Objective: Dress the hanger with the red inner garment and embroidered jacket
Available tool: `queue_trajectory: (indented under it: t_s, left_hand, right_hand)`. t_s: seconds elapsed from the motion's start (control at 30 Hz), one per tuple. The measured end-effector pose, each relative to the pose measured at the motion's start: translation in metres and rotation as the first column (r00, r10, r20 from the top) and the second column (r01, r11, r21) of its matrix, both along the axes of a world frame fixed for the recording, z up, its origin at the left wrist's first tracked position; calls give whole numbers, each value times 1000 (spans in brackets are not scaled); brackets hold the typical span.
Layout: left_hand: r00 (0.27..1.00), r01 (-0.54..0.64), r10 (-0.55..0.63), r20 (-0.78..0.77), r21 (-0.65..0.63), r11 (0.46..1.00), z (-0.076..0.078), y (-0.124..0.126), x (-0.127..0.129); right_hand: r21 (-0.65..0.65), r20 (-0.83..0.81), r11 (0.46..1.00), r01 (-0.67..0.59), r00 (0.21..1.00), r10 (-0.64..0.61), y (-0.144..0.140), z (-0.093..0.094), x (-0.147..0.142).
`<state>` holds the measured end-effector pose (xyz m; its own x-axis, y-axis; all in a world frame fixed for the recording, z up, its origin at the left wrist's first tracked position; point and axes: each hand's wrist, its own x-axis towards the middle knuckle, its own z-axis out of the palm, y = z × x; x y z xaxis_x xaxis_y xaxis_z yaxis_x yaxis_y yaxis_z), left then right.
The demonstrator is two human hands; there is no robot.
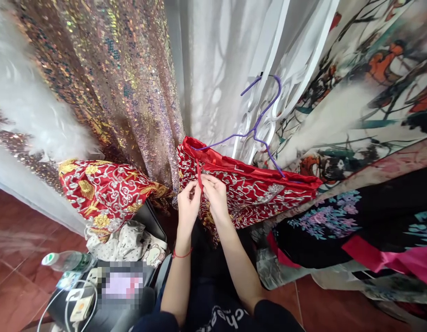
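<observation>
Red cord [199, 177], thin and running upward from the fingertips, is pinched between the two hands at the middle of the view. The left hand [188, 203] is closed at its fingertips on the cord's lower part, with a thin red string bracelet [181, 254] worn at its wrist. The right hand [215, 196] is set just beside it, touching it, the thumb and forefinger nipped together on the same cord and the other fingers curled loosely.

Directly behind and to the right of the hands, a red embroidered garment [254, 191] with silver scrollwork is hung on a purple hanger [258, 127], whose hook rises above the hands against white curtain fabric [216, 69]. The cord is attached at the garment's red satin upper edge, just above the hands.

To the left of the hands, a second piece of red cloth with gold and silver embroidery [102, 191] is draped, and above it a sequinned fabric [113, 78] is hung. Further left, white feathery trim [33, 115] is seen. To the right of the hands, printed fabrics [372, 92] with painted figures and a black floral cloth [354, 216] are laid. Below and left of the left forearm, a plastic bottle [66, 261] and a white charger with cable [80, 306] are rested near a blurred patch.
</observation>
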<state>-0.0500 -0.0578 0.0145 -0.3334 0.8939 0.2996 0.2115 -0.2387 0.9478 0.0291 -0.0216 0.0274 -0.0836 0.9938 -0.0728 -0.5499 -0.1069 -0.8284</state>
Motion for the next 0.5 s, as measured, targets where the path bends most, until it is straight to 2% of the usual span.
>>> queue_trajectory:
  t_s: [0.27,0.4,0.5]
  left_hand:
    - [988,42,-38,153,-21,999,-8,3,-12]
    - [981,143,-146,126,28,989,3,-1,-11]
    - [980,138,-151,127,102,985,18,-4,-12]
  right_hand:
    - [-72,-72,997,38,996,-43,21,-18,-9]
    - [-94,-139,996,10,990,-23,32,-21,-14]
    - [-95,-158,995,19,987,-34,39,-20,-20]
